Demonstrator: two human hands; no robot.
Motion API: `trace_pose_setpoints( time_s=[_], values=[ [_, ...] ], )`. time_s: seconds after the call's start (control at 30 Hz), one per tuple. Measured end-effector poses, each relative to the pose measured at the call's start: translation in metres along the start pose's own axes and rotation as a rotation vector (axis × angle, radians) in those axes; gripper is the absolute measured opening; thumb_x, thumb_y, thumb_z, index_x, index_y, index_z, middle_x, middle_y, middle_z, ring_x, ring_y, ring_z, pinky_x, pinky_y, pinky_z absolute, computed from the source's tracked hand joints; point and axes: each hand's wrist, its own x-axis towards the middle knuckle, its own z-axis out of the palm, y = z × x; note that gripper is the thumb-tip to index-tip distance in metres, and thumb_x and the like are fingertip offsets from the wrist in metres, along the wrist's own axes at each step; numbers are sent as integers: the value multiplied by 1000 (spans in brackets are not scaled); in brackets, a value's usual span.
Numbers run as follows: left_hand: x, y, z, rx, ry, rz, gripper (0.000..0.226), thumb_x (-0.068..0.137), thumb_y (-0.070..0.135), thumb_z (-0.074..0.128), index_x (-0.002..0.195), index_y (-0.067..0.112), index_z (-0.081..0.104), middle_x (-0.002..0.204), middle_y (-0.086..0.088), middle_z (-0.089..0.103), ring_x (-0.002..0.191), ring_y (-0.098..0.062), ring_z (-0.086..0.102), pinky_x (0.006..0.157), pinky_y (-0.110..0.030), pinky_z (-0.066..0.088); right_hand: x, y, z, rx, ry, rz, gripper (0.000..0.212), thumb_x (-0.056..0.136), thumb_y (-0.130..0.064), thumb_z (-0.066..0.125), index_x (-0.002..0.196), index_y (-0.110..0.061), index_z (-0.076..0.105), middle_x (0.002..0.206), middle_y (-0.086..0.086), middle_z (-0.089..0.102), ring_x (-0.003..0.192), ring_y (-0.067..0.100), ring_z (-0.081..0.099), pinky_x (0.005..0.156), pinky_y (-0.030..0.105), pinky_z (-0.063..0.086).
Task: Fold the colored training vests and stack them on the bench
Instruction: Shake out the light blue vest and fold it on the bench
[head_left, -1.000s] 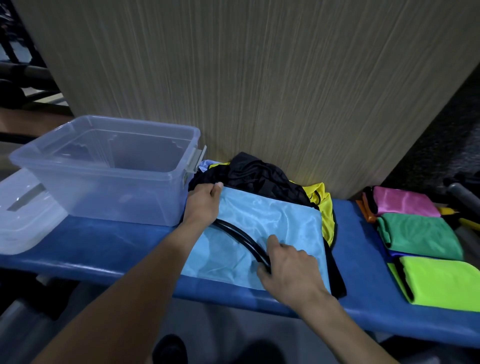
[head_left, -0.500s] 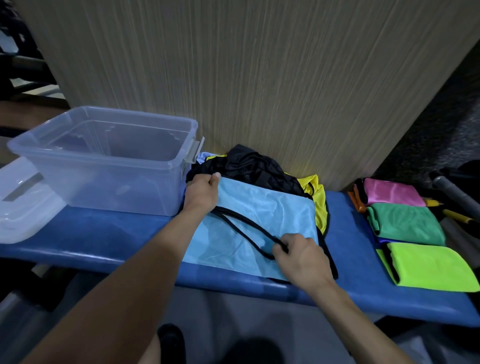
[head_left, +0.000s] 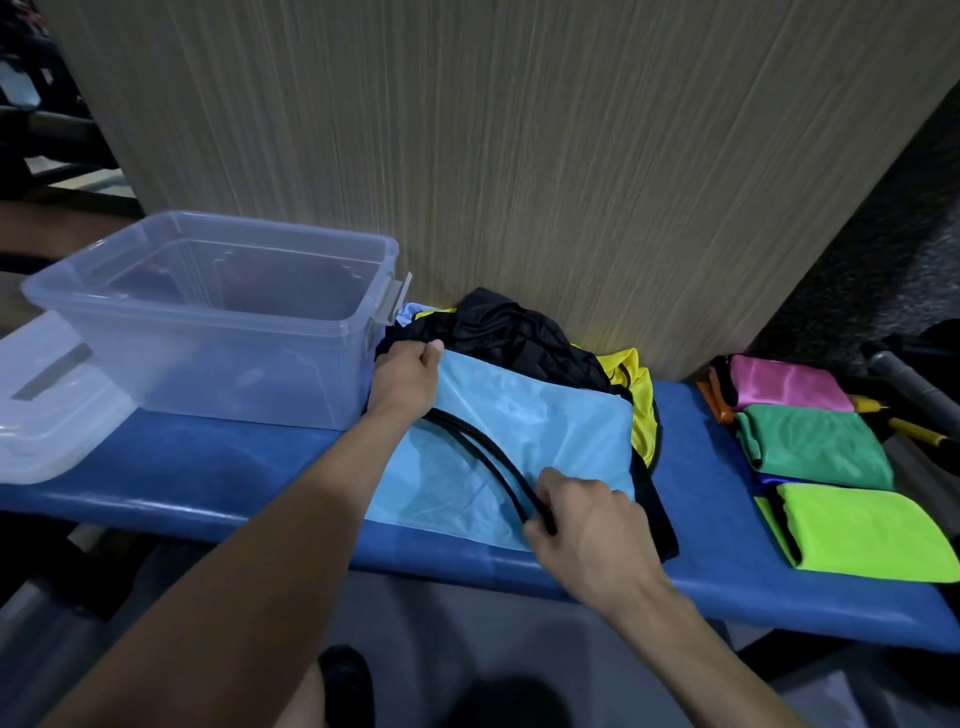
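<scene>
A light blue vest (head_left: 540, 421) with black trim lies spread on the blue bench (head_left: 218, 467). My left hand (head_left: 408, 382) grips its far left corner beside the box. My right hand (head_left: 582, 525) pinches the black trim at the vest's near edge. Behind it sits a heap of black (head_left: 514, 332) and yellow vests (head_left: 636, 395) against the wall. On the right end lie folded vests: pink (head_left: 784, 382), green (head_left: 815, 447) and lime (head_left: 862, 530), with orange (head_left: 709, 397) and blue edges showing under them.
A clear plastic box (head_left: 208, 317) stands on the bench's left part, its lid (head_left: 47, 400) lying at the far left. A wood-grain wall (head_left: 519, 156) rises right behind the bench. Grey and yellow poles (head_left: 914, 395) lie beyond the right end.
My right hand has gone from pressing flat on the vest to pinching the black trim and has drawn it slightly toward the near edge. My left hand keeps its grip on the far corner.
</scene>
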Motion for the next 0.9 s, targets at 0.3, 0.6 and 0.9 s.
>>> trace_pose_setpoints(
  time_s=[0.3,0.6,0.9],
  values=[
    [2,1,-7,267,72,100,34,111,30,29,103,5,50,92,-14,52,92,-34,52,73,-35,33,8,21,-2,127,82,10,43,95,-65,40,86,-26,55,71,-7,63,73,21,62,66,35,50],
    [10,-21,6,478,56,143,26,108,16,36,116,-3,52,116,-21,59,97,-37,58,68,-37,34,38,95,17,458,133,388,28,95,-47,64,99,-19,59,93,-5,64,90,20,62,77,38,52],
    [-65,46,14,420,-134,633,53,102,42,47,151,23,37,159,-2,24,141,-29,27,111,-45,34,56,88,13,1081,36,591,39,88,-42,76,90,-4,72,90,5,75,72,15,69,54,22,48]
  ],
)
